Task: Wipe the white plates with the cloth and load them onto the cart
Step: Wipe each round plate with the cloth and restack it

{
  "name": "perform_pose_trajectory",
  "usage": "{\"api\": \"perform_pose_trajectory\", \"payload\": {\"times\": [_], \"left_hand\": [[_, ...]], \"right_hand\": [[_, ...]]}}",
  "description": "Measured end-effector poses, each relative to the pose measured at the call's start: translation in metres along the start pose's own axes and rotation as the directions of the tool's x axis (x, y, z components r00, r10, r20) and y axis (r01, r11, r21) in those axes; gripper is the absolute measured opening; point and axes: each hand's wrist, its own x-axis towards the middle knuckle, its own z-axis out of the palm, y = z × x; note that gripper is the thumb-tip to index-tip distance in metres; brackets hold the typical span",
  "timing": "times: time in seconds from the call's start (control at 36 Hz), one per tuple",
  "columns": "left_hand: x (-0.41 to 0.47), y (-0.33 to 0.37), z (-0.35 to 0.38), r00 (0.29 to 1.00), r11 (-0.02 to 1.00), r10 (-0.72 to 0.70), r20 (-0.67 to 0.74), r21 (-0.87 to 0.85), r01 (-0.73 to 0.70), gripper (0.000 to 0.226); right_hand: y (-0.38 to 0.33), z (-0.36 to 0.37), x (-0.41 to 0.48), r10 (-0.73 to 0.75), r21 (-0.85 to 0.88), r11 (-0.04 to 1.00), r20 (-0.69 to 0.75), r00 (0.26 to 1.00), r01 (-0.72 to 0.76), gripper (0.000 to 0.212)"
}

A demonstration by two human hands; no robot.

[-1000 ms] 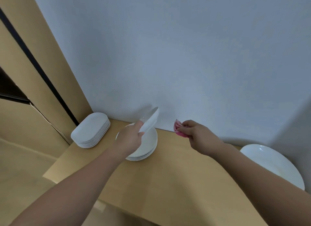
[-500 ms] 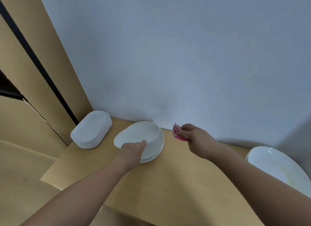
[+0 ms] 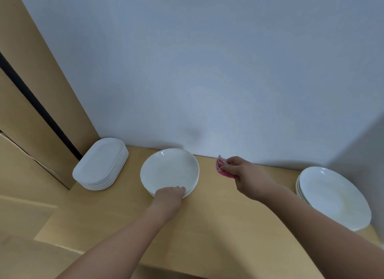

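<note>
A stack of round white plates [image 3: 169, 170] sits on the wooden counter [image 3: 218, 226] near the wall. My left hand [image 3: 169, 196] grips the near rim of the top plate, which lies flat on the stack. To the right of the stack my right hand [image 3: 243, 173] holds a folded pink cloth [image 3: 222, 170] just above the counter, close to the wall. The cloth is apart from the plates.
A stack of oblong white plates [image 3: 101, 164] stands at the counter's left end beside a wooden panel. Larger round white plates [image 3: 334, 197] are stacked at the right, in the corner. The grey-white wall runs along the back. No cart is in view.
The plate my left hand held tilted up has been lowered flat onto the round stack. My right hand with the cloth has stayed in place.
</note>
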Motion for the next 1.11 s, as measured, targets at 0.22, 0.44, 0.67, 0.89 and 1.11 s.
{"api": "perform_pose_trajectory", "payload": {"times": [0.22,0.44,0.67,0.89,1.11], "left_hand": [[0.014,0.016,-0.001,1.0,0.997,0.017,-0.025,-0.079,-0.019,0.029],[0.048,0.093,-0.015,0.969,0.953,0.193,-0.151,-0.207,-0.222,0.029],[0.08,0.205,-0.023,0.968,0.895,0.213,-0.129,-0.371,-0.247,0.025],[0.112,0.301,-0.01,0.993,0.848,0.12,0.022,-0.523,-0.091,0.024],[0.143,0.363,0.014,0.987,0.831,-0.017,0.158,-0.547,0.102,0.021]], "right_hand": [[0.013,-0.005,-0.031,0.108,0.021,0.994,-0.063,0.992,-0.107,0.027],[0.056,-0.027,-0.089,0.259,0.111,0.964,-0.185,0.948,-0.242,0.019],[0.111,-0.06,-0.172,0.486,0.119,0.874,-0.247,0.838,-0.472,0.035],[0.167,-0.085,-0.238,0.528,0.142,0.848,-0.287,0.799,-0.51,0.032],[0.217,-0.102,-0.259,0.497,0.109,0.868,-0.2,0.845,-0.484,0.032]]}}
